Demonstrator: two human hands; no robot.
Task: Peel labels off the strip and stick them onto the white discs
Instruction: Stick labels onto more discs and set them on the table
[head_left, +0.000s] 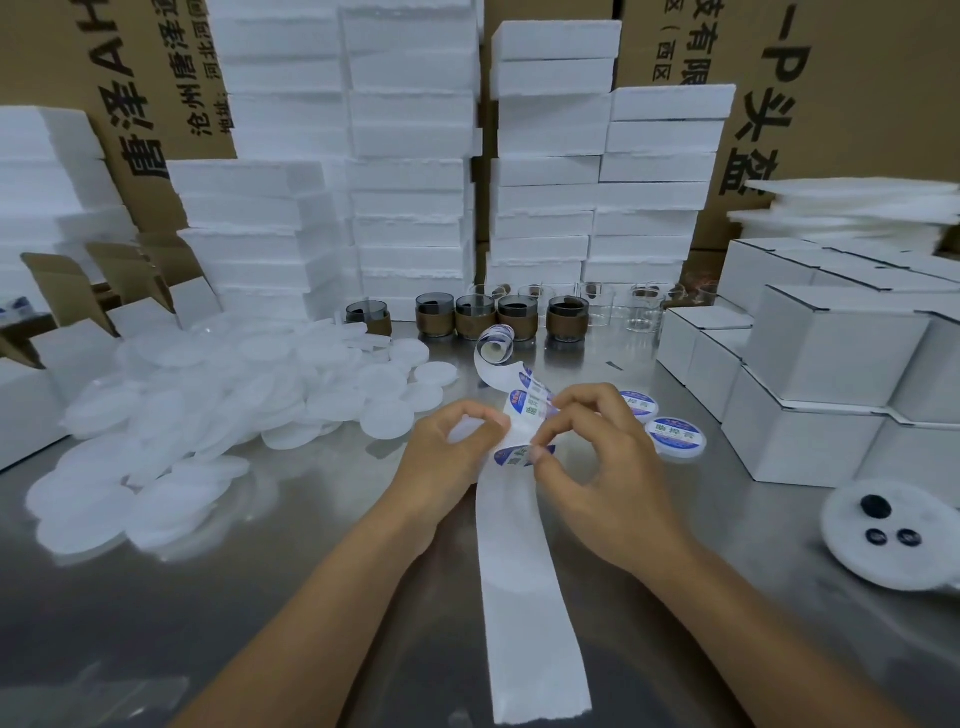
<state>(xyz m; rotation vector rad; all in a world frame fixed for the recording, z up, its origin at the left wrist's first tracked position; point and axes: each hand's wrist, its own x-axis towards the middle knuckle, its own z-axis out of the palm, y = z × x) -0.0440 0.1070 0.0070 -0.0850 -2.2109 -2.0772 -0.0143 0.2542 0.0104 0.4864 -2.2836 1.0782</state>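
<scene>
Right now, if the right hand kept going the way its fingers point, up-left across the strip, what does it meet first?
Probably the left hand: the right hand pinches a label on the strip, fingertips aimed at the left thumb. Depth is unclear.

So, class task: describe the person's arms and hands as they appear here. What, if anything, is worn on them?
Both forearms are bare up to the bottom edge of the picture: no sleeves show. The left hand and right hand wear no gloves. No rings, watch, bracelets or markings are visible on either. Fingernails look short and unpainted, though the picture is slightly soft.
</scene>
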